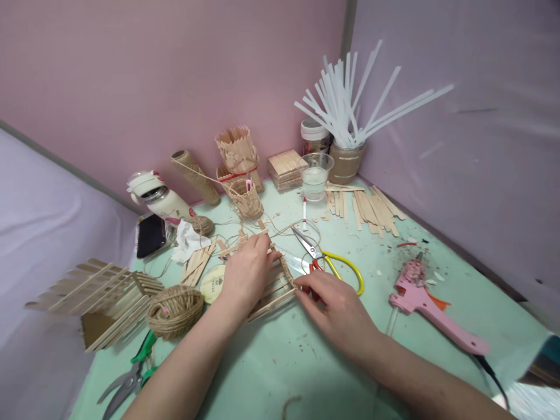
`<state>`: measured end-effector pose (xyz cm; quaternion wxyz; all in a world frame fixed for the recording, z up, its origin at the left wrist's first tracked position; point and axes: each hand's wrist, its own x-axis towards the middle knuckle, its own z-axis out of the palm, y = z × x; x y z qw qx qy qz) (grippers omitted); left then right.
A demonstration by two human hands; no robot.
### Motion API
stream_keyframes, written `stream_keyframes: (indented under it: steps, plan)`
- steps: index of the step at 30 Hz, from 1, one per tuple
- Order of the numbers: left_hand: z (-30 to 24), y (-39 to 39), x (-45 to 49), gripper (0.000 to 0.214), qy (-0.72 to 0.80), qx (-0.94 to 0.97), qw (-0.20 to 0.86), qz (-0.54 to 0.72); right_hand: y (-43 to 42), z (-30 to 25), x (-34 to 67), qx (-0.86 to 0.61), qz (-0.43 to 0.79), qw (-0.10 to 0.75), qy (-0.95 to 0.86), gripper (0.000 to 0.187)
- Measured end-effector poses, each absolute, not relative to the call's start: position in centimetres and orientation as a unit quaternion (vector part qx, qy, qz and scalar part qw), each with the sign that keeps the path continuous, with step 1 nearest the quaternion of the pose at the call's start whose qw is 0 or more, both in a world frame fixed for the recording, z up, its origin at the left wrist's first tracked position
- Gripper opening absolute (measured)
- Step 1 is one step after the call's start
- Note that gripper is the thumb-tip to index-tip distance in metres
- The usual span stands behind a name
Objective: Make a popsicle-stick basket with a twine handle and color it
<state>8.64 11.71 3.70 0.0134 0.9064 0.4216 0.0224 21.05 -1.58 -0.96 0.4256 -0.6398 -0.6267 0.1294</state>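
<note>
Wooden and slatted, a model (pixel 126 321) sits at the left of the pale green worktop (pixel 350 379), with green-handled pruners (pixel 136 368) on its near side and a twine ball (pixel 175 312) just beside it. Further right, the fingers of the left hand (pixel 248 265) close over the far end of a stick frame (pixel 276 304), mid-worktop between both hands. The right hand (pixel 339 303) pinches the frame's right edge between thumb and fingers. Yellow-handled scissors (pixel 315 252) lie just beyond; well apart rightward is a pink glue gun (pixel 431 317).
</note>
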Motion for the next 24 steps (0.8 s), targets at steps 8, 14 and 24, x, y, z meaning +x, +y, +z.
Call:
stream_keyframes:
  steps: [8,14,24]
  plan:
    - [2.6,12.2,7.6,0.021,0.369,0.928,0.035,0.042,-1.5,-1.2,20.7,-0.629,0.085,0.417,-0.650,0.014]
    - [2.1,11.9,7.2,0.022,0.350,0.933,0.056,0.066,-1.6,-1.5,20.6,-0.623,0.077,0.417,-0.658,0.014]
    - [3.0,11.8,7.9,0.023,0.377,0.919,0.102,0.046,-1.7,-1.6,20.6,-0.626,0.073,0.419,-0.654,0.015]
